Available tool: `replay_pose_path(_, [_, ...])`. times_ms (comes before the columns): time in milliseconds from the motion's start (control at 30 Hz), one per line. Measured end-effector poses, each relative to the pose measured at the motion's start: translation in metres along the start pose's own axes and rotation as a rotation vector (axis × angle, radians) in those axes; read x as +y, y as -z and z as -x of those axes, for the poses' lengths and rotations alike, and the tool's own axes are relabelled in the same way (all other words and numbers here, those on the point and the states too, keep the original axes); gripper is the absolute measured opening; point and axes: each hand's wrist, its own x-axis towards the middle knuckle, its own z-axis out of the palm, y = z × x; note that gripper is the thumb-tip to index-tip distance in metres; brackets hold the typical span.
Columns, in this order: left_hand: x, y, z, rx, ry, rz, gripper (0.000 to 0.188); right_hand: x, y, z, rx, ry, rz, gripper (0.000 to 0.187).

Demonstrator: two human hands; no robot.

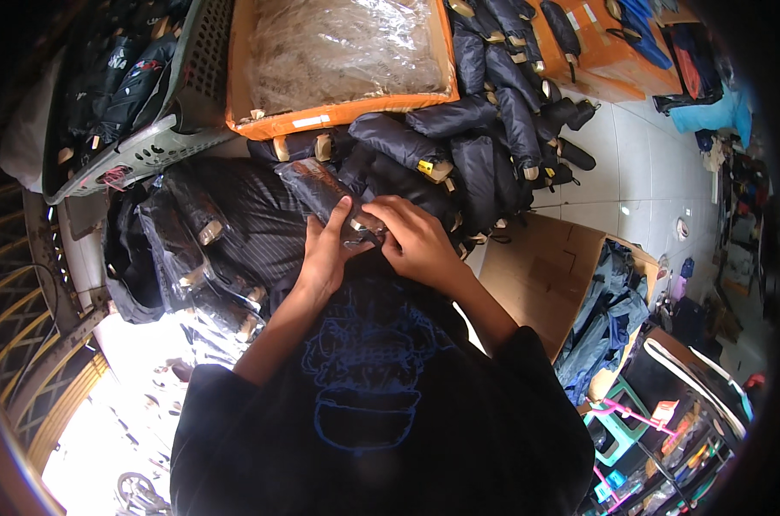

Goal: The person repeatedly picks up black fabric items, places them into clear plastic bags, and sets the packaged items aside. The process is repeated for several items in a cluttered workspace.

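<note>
A dark folded umbrella (311, 182) in a clear plastic sleeve lies slantwise in front of my chest, its far end pointing up and left. Around its near end is my left hand (325, 256), thumb pressed along the plastic. My right hand (417, 239) pinches the crumpled plastic at that same end with bent fingers. Just beyond lie several black folded umbrellas (399, 144) with pale handle ends. Left of my hands, more plastic-sleeved umbrellas (177, 228) rest on dark striped cloth (261, 219).
An orange-edged carton (343, 119) with clear plastic inside stands ahead. At the left, a grey perforated crate (202, 73) holds black umbrellas. An open cardboard box (540, 262) with blue-grey items sits to the right, above a green stool (618, 439). Pale tiled floor (635, 159) shows beyond.
</note>
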Motion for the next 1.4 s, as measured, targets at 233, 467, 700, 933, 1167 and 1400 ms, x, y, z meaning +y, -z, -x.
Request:
replay_pose_path(233, [-0.003,0.001,-0.008,-0.095,-0.013,0.01,0.055,0.033,0.004,0.003,-0.126,0.033,-0.02,0.03])
replay_pose_path(467, [-0.007,0.015,-0.013,-0.221,-0.017,0.138,0.05,0.02,0.015,0.003,-0.044,-0.029,-0.469,0.028])
replay_pose_path(700, [0.011,0.034,-0.002,-0.544,-0.205,-0.067,0.068,0.018,-0.02,-0.016,-0.067,-0.478,-1.043,0.036])
replay_pose_path(933, [0.017,0.033,-0.006,-0.234,-0.383,-0.111,0.059,0.015,-0.061,-0.035,0.037,-0.518,-1.04,0.025])
replay_pose_path(1167, [0.043,0.074,0.003,-0.071,-0.406,-0.329,0.055,0.01,-0.095,-0.044,-0.117,-0.533,-1.033,0.027])
replay_pose_path(1400, [0.09,0.165,0.043,0.459,-0.54,-0.541,0.059,-0.019,-0.105,-0.07,-0.371,-0.434,-0.983,0.032])
